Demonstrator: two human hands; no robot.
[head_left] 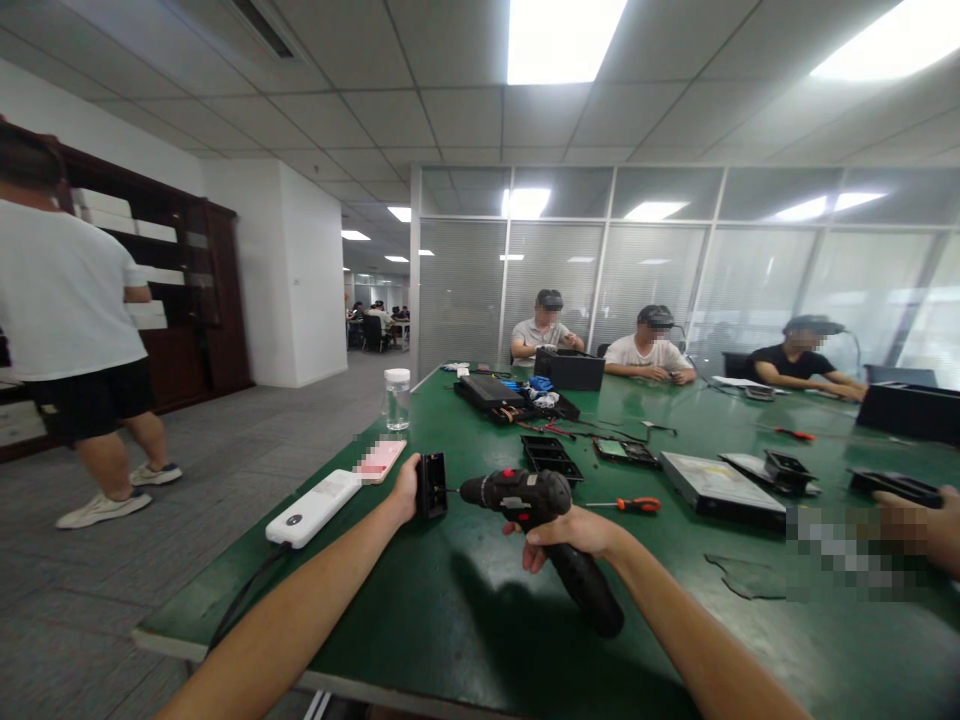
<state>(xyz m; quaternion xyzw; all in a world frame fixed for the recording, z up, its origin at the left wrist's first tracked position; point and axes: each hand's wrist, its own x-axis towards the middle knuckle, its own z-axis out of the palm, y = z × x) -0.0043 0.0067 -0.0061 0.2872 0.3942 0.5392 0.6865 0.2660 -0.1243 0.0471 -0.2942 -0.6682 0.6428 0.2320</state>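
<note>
My left hand (406,488) grips a black part (433,488) from its far side, the fingers mostly hidden behind it; the part stands upright in front of me, over the near left portion of the green table (405,630), though I cannot tell whether its lower edge rests there; my right hand (571,533) is wrapped around the handle of a drill (525,492), its nose turned left and the thin bit (453,491) pointing at the part's open face; whether the tip touches a screw, or the trigger is pressed, I cannot make out; I judge the work to be mid-step, part and drill lined up but nothing to show this fastening finished; which screws are in or out is too small to tell, so I cannot count what is left; beyond the drill lie two black trays (551,458), a drive (624,451) and a metal box (720,490), all out of my hands; a screwdriver (626,506) lies just right of the drill, unused; to my left are a power strip (313,508) and a phone (382,460).
</note>
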